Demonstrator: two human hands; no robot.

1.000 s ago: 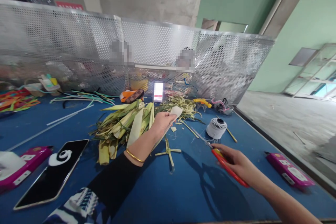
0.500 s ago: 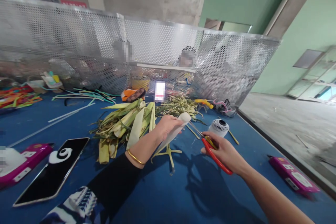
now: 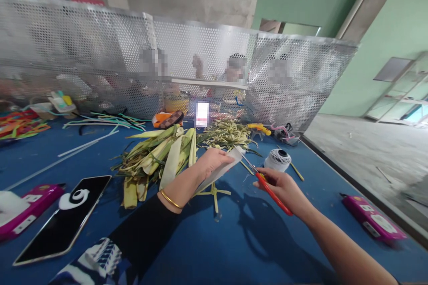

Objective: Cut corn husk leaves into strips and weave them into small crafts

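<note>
My left hand (image 3: 214,164) is closed on a pale, flat strip of dried husk (image 3: 223,170), which slants up to the right. Red-handled scissors (image 3: 267,187) are in my right hand (image 3: 279,187), their blades pointing up and left at the strip's far end. Whether the blades touch the strip I cannot tell. Under my left hand, a small cross of plaited husk strips (image 3: 214,193) lies on the blue table (image 3: 214,249). Left of that hand is a heap of green and yellow husks (image 3: 154,156).
Shredded strips (image 3: 227,133) lie behind my hands. A cone of white thread (image 3: 278,160) stands to the right, near a purple device (image 3: 372,218). A large phone (image 3: 65,218) and another purple device (image 3: 30,209) lie left. A perforated metal screen (image 3: 200,49) borders the back, with people behind it.
The strip's far end, rounded and curled before, now looks flatter and straighter. The scissors have turned slightly in my right hand. The view has shifted a little.
</note>
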